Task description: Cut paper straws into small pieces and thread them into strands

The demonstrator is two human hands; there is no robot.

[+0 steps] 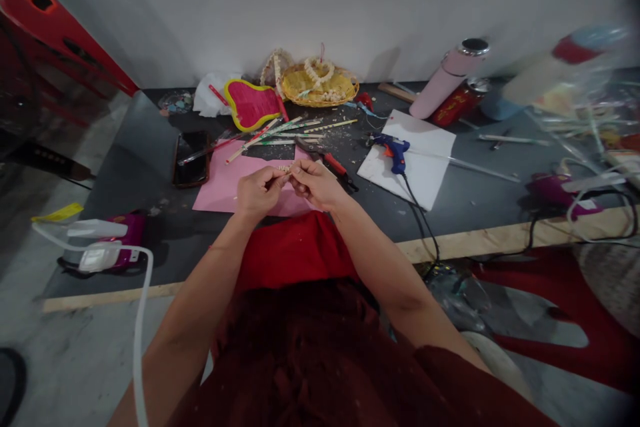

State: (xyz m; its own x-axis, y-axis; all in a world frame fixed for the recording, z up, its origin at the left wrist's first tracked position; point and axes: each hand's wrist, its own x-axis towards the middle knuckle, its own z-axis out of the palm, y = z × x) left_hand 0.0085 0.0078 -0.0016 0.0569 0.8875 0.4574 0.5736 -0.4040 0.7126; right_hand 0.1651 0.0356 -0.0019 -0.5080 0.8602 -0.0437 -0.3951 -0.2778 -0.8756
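Slippage seems the likeliest fault: left hand (260,193) and right hand (318,184) hold a small pale piece (284,169) in a narrow fingertip pinch above the pink sheet (215,188), and a loosened pinch could lose it among the far crumbs (341,131). The red-handled tool (335,163) crowds the right; more room lies left beyond the phone (193,147), while the wooden edge (450,240) bounds the near side.

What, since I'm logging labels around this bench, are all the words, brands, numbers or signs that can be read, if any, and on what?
None can be read with certainty.
Red can: gold marking, too blurred to read.
Yellow strip at far left: any print is too small.
Sticks: coloured marks, too small to tell if lettering.
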